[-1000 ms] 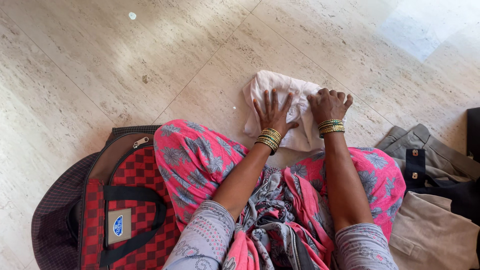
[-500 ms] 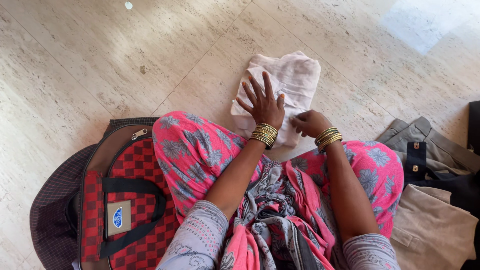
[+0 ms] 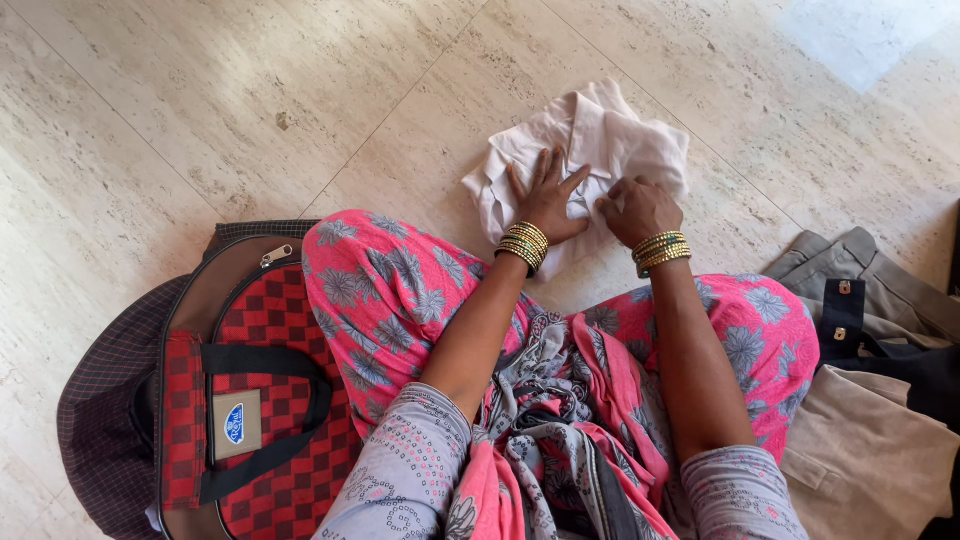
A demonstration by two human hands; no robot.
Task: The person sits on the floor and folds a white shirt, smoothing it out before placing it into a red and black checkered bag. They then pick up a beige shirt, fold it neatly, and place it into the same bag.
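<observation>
Pressing flat with spread fingers, the left hand pins the pale folded garment to the floor just beyond the knees, while the right hand pinches its near edge in a closed grip, keeping the fold tidy.

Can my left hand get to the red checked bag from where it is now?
Probably yes. The left hand lies flat on the white cloth, holding nothing, and the bag sits beside the left knee, with only that knee to clear.
</observation>
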